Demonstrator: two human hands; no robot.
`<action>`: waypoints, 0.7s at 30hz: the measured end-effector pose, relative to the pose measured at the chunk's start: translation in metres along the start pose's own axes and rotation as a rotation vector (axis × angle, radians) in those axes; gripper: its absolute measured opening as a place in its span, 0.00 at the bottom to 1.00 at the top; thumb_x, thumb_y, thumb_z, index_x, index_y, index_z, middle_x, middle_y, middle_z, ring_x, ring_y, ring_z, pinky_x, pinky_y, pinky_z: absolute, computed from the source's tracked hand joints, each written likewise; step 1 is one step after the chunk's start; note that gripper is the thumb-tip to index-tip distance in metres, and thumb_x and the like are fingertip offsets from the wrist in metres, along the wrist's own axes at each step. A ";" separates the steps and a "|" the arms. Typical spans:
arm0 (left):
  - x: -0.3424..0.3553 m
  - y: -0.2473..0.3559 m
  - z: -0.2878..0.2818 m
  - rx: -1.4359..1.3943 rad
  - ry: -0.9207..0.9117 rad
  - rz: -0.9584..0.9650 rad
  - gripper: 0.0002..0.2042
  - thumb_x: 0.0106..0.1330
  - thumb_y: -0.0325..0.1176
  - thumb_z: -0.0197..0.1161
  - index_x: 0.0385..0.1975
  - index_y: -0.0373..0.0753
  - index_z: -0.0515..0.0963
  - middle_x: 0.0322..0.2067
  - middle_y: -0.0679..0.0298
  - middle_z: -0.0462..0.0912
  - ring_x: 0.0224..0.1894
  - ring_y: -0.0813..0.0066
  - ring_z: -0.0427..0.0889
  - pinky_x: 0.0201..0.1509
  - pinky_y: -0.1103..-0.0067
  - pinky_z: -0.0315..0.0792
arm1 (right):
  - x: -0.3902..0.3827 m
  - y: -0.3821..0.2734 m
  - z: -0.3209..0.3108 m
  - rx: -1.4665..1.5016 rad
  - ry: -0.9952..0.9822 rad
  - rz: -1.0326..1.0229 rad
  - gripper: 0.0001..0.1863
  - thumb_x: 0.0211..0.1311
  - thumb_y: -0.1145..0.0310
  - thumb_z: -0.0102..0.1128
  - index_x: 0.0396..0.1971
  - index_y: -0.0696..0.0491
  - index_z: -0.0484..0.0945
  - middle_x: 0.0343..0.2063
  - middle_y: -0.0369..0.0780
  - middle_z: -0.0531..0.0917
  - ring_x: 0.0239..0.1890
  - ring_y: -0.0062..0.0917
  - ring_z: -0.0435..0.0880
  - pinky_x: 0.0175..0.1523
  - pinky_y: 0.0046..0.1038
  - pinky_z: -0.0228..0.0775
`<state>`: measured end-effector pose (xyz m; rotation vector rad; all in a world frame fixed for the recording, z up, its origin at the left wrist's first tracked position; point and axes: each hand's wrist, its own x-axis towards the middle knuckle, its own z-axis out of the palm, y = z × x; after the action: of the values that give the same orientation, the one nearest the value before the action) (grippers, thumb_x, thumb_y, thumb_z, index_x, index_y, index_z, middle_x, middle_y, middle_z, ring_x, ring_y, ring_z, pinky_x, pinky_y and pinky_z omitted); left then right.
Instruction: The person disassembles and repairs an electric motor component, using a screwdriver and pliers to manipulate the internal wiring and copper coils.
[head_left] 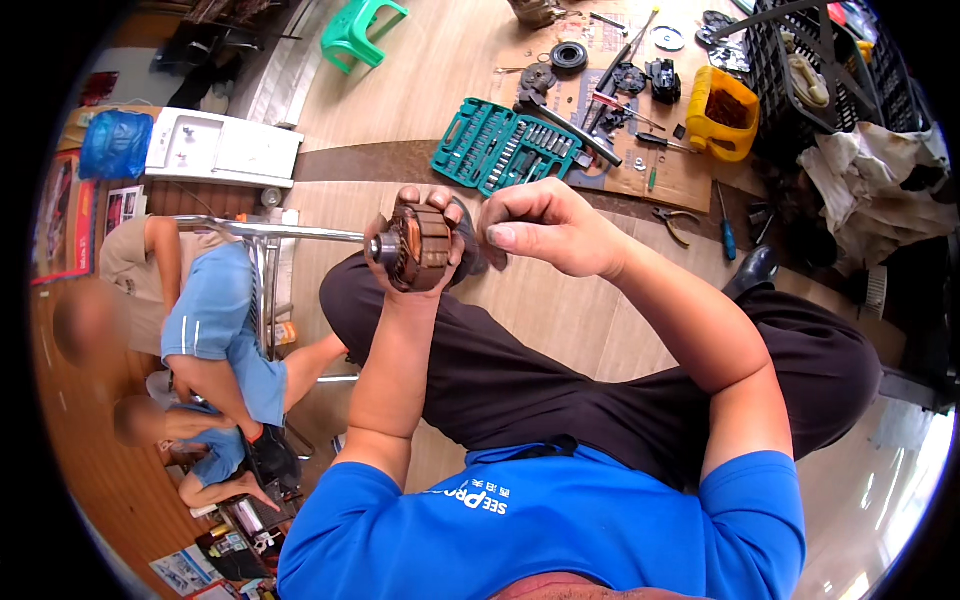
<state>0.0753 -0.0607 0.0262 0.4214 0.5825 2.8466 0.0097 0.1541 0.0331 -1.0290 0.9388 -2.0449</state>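
In front of my knees, my left hand (422,287) is wrapped round a motor rotor (428,240). It is a thick, brownish ribbed cylinder with a copper-coloured band inside and a short dark metal shaft end pointing left. My fingertips curl over its far side. Just right of it, and apart from it, my right hand (545,232) is closed, thumb and fingers drawn together. Whatever it pinches, if anything, is hidden. Both hands have dark smudges.
A green socket set case (510,148) lies open ahead. Behind it, cardboard (690,183) carries motor parts and tools. A yellow cut-open jug (722,113), pliers (671,226) and a blue-handled screwdriver (728,237) lie right, near a black crate (790,95). Two people sit left, beside a metal-framed chair (262,232).
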 end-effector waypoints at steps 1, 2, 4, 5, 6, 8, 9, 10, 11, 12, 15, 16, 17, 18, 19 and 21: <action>0.004 -0.002 -0.002 0.030 -0.054 -0.013 0.24 0.65 0.51 0.58 0.52 0.38 0.70 0.48 0.51 0.68 0.59 0.51 0.68 0.44 0.61 0.81 | -0.001 -0.007 0.001 -0.045 0.039 0.057 0.11 0.66 0.67 0.60 0.28 0.58 0.74 0.25 0.32 0.75 0.28 0.14 0.71 0.35 0.20 0.66; 0.006 -0.003 -0.001 0.060 -0.109 -0.026 0.24 0.65 0.51 0.58 0.51 0.38 0.70 0.48 0.51 0.69 0.59 0.51 0.68 0.45 0.59 0.81 | -0.001 -0.011 0.002 -0.091 0.078 0.114 0.11 0.65 0.67 0.61 0.28 0.58 0.74 0.24 0.30 0.74 0.28 0.13 0.71 0.34 0.20 0.65; 0.006 -0.003 0.005 0.130 -0.089 -0.045 0.22 0.64 0.48 0.61 0.49 0.37 0.72 0.52 0.49 0.68 0.62 0.50 0.67 0.49 0.60 0.81 | 0.001 -0.003 0.001 -0.304 0.137 0.011 0.09 0.62 0.69 0.64 0.30 0.57 0.74 0.21 0.30 0.71 0.25 0.13 0.68 0.31 0.21 0.63; 0.004 -0.004 0.008 0.189 -0.067 -0.027 0.22 0.63 0.47 0.61 0.48 0.36 0.72 0.54 0.49 0.68 0.62 0.49 0.66 0.49 0.60 0.81 | 0.002 -0.005 0.001 -0.444 0.138 -0.009 0.09 0.62 0.70 0.65 0.31 0.57 0.73 0.20 0.32 0.71 0.24 0.14 0.68 0.31 0.21 0.63; 0.003 -0.005 0.010 0.247 -0.044 -0.009 0.21 0.63 0.46 0.62 0.47 0.36 0.73 0.57 0.48 0.67 0.62 0.49 0.66 0.49 0.61 0.81 | 0.002 -0.008 0.000 -0.583 0.139 -0.030 0.09 0.61 0.70 0.65 0.32 0.57 0.73 0.20 0.33 0.71 0.24 0.15 0.68 0.31 0.21 0.63; 0.003 -0.004 0.017 0.350 0.007 0.016 0.19 0.60 0.41 0.64 0.45 0.35 0.76 0.62 0.45 0.62 0.63 0.46 0.65 0.52 0.61 0.80 | 0.002 -0.015 0.000 -0.718 0.164 0.012 0.09 0.59 0.72 0.65 0.33 0.56 0.73 0.20 0.37 0.73 0.24 0.21 0.72 0.31 0.24 0.65; 0.005 -0.002 0.019 0.404 0.006 0.017 0.18 0.59 0.40 0.64 0.45 0.35 0.76 0.62 0.45 0.62 0.63 0.45 0.65 0.52 0.61 0.80 | 0.002 -0.017 0.000 -0.785 0.176 0.032 0.10 0.58 0.72 0.65 0.34 0.56 0.72 0.20 0.40 0.74 0.23 0.23 0.74 0.31 0.26 0.66; 0.007 -0.001 0.020 0.454 0.001 0.020 0.18 0.58 0.39 0.64 0.45 0.35 0.76 0.63 0.45 0.61 0.63 0.44 0.65 0.53 0.61 0.79 | 0.001 -0.017 -0.001 -0.866 0.167 0.032 0.10 0.57 0.72 0.66 0.35 0.56 0.72 0.21 0.41 0.75 0.25 0.27 0.76 0.31 0.28 0.67; 0.009 0.001 0.019 0.502 -0.021 0.012 0.21 0.54 0.37 0.67 0.47 0.36 0.75 0.63 0.44 0.60 0.63 0.44 0.65 0.53 0.61 0.79 | 0.001 -0.015 -0.002 -0.947 0.157 0.031 0.11 0.57 0.71 0.66 0.35 0.55 0.73 0.23 0.43 0.76 0.26 0.31 0.78 0.32 0.30 0.68; 0.011 0.001 0.021 0.534 -0.018 0.012 0.23 0.53 0.36 0.68 0.49 0.36 0.74 0.64 0.45 0.59 0.63 0.44 0.66 0.52 0.62 0.80 | 0.000 -0.013 -0.003 -1.029 0.147 0.030 0.12 0.56 0.70 0.66 0.36 0.55 0.73 0.24 0.44 0.77 0.28 0.35 0.79 0.32 0.32 0.70; 0.010 0.001 0.023 0.633 0.007 -0.016 0.35 0.47 0.34 0.73 0.59 0.41 0.68 0.66 0.47 0.56 0.62 0.45 0.67 0.56 0.62 0.76 | -0.001 -0.011 -0.004 -1.243 0.140 -0.061 0.11 0.55 0.67 0.66 0.34 0.53 0.74 0.26 0.43 0.79 0.31 0.40 0.80 0.33 0.37 0.72; 0.009 0.001 0.024 0.684 0.002 -0.004 0.37 0.47 0.34 0.73 0.61 0.42 0.66 0.67 0.47 0.55 0.63 0.46 0.67 0.58 0.62 0.74 | 0.000 -0.010 -0.003 -1.268 0.128 -0.052 0.10 0.56 0.66 0.65 0.32 0.52 0.74 0.26 0.42 0.78 0.32 0.39 0.80 0.34 0.37 0.72; 0.009 0.001 0.025 0.735 -0.002 0.008 0.39 0.46 0.34 0.73 0.63 0.43 0.64 0.67 0.48 0.55 0.63 0.46 0.67 0.60 0.62 0.72 | 0.001 -0.009 -0.003 -1.294 0.116 -0.043 0.09 0.56 0.65 0.65 0.30 0.52 0.74 0.26 0.41 0.78 0.33 0.39 0.81 0.35 0.38 0.73; 0.008 0.000 0.027 0.786 -0.006 0.020 0.41 0.46 0.35 0.74 0.65 0.44 0.63 0.68 0.49 0.54 0.63 0.47 0.67 0.62 0.62 0.70 | 0.001 -0.008 -0.002 -1.320 0.104 -0.034 0.09 0.56 0.63 0.64 0.29 0.52 0.75 0.27 0.40 0.78 0.33 0.38 0.81 0.36 0.38 0.73; 0.009 -0.001 0.031 0.819 0.005 0.011 0.46 0.45 0.36 0.74 0.68 0.45 0.58 0.69 0.50 0.52 0.64 0.47 0.66 0.65 0.61 0.65 | 0.001 -0.006 -0.003 -1.327 0.118 -0.065 0.09 0.56 0.64 0.64 0.28 0.51 0.75 0.26 0.40 0.77 0.33 0.37 0.81 0.35 0.38 0.73; 0.009 0.000 0.031 0.868 0.007 0.023 0.47 0.45 0.35 0.74 0.69 0.45 0.57 0.69 0.50 0.53 0.64 0.47 0.66 0.65 0.61 0.65 | -0.001 -0.003 -0.006 -1.339 0.145 -0.129 0.08 0.55 0.64 0.64 0.26 0.50 0.75 0.25 0.39 0.77 0.32 0.36 0.80 0.34 0.36 0.73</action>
<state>0.0764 -0.0474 0.0553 0.5320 1.8075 2.4599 0.0041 0.1580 0.0327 -1.5619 2.4870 -1.4129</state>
